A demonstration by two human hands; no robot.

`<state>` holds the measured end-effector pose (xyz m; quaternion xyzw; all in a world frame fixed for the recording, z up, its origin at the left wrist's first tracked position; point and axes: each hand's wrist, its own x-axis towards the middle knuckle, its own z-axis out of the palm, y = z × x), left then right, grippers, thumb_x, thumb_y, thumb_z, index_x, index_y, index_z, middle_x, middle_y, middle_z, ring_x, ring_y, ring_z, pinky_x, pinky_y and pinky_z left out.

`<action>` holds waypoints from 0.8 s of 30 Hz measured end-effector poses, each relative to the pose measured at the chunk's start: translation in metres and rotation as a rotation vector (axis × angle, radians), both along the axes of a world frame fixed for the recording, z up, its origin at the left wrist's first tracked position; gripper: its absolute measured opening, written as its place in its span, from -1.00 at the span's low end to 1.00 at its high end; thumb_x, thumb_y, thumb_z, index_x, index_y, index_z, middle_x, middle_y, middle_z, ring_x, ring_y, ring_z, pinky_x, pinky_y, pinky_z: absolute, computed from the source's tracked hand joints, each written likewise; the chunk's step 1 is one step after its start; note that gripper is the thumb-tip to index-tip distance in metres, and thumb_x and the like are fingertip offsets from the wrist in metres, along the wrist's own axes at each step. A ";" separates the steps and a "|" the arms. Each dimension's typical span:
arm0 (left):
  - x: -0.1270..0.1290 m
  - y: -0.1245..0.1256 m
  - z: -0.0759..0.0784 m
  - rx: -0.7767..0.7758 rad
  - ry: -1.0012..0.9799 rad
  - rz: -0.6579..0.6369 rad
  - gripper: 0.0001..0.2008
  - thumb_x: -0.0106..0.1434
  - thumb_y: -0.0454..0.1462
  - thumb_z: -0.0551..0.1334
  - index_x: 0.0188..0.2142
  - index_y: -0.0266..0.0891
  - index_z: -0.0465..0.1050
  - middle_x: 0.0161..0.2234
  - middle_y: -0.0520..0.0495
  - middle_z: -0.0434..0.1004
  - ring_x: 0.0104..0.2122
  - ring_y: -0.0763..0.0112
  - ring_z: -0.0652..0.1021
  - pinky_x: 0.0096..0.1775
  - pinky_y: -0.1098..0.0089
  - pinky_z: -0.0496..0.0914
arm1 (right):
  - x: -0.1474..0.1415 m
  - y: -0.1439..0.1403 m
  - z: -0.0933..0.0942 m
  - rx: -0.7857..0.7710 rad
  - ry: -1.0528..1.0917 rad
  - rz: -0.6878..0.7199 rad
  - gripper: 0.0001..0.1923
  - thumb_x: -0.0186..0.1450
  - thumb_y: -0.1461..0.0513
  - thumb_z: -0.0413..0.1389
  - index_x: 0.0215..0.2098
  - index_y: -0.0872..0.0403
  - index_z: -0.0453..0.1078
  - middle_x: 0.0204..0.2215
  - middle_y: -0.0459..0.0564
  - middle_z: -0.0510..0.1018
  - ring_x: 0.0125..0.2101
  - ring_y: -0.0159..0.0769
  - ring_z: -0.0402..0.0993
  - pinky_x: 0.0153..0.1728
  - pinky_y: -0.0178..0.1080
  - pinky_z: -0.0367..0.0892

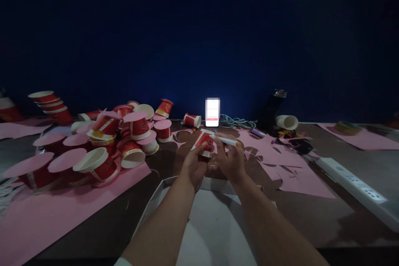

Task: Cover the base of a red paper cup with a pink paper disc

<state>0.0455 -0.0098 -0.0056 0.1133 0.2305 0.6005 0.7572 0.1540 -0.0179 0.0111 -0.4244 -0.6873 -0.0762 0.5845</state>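
A red paper cup [202, 138] with a white strip down its side is in my left hand [195, 163], whose fingers wrap round it from the left and below. My right hand [231, 158] grips a white pen with an orange end [229, 140]; its tip points left and meets or nearly meets the cup's side. Whether the tip touches the cup I cannot tell. Both hands are above the far edge of an open white box [212, 224]. Another red cup [192, 120] lies on its side just beyond the left hand.
Several red cups with pink paper discs [139, 124] crowd the left, beside stacked cups [51, 108]. A lit phone [212, 112] stands at the back near a coiled cord [238, 122]. Pink paper scraps [299, 174], a dark bottle [272, 110] and a power strip [352, 185] lie right.
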 end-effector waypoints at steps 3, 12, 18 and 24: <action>0.000 -0.001 0.001 -0.005 0.006 -0.006 -0.89 0.11 -0.44 0.23 -0.35 -0.32 0.51 -0.39 -0.07 0.56 -0.41 0.50 0.52 -0.29 0.49 0.41 | 0.000 0.000 0.000 0.002 0.005 -0.002 -0.84 0.32 0.21 0.04 -0.23 0.05 0.45 -0.29 0.04 0.59 -0.20 -0.20 0.50 -0.12 -0.10 0.35; -0.002 0.000 0.000 0.012 -0.004 -0.005 -0.89 0.13 -0.44 0.21 -0.36 -0.33 0.51 -0.38 -0.08 0.56 -0.39 0.49 0.53 -0.30 0.49 0.41 | 0.000 0.000 -0.001 -0.002 -0.004 -0.011 -0.83 0.32 0.21 0.04 -0.22 0.05 0.46 -0.28 0.04 0.59 -0.19 -0.21 0.50 -0.10 -0.09 0.35; -0.002 -0.001 0.002 0.007 0.005 -0.015 -0.89 0.12 -0.43 0.22 -0.35 -0.32 0.52 -0.38 -0.08 0.56 -0.38 0.48 0.53 -0.27 0.47 0.42 | 0.001 0.000 0.000 -0.014 -0.003 -0.023 -0.82 0.32 0.20 0.03 -0.22 0.05 0.46 -0.29 0.04 0.59 -0.20 -0.21 0.50 -0.11 -0.09 0.35; -0.002 -0.002 0.004 -0.003 0.002 -0.013 -0.87 0.11 -0.44 0.21 -0.35 -0.32 0.52 -0.36 -0.09 0.58 -0.37 0.47 0.54 -0.26 0.48 0.43 | 0.001 -0.001 0.000 -0.012 -0.004 -0.021 -0.84 0.32 0.21 0.04 -0.25 0.03 0.47 -0.31 0.02 0.59 -0.21 -0.21 0.50 -0.12 -0.10 0.35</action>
